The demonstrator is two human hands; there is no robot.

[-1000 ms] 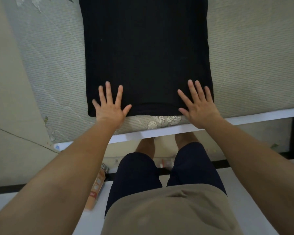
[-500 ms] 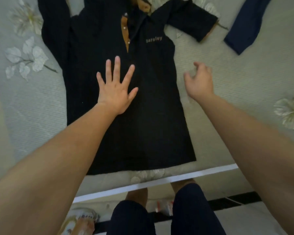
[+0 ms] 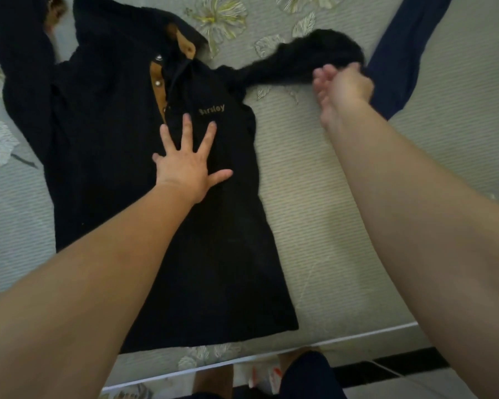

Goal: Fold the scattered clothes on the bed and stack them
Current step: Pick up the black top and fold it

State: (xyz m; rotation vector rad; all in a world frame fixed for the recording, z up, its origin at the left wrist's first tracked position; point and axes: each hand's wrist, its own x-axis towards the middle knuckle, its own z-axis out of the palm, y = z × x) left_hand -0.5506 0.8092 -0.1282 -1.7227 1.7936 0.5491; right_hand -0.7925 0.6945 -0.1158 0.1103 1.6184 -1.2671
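A black polo shirt with a tan placket and gold chest lettering lies face up on the bed, hem toward me. My left hand presses flat on its chest with fingers spread. My right hand grips the end of the shirt's right sleeve, which is lifted off the bed and blurred. The other sleeve lies stretched toward the upper left corner.
A dark navy garment lies on the bed just right of my right hand. The bed's white front edge runs along the bottom, with my legs and the floor below it.
My left hand slid from the hem up to the chest. My right hand reached out to the right sleeve, took hold of it and lifted it. The view moved up the bed.
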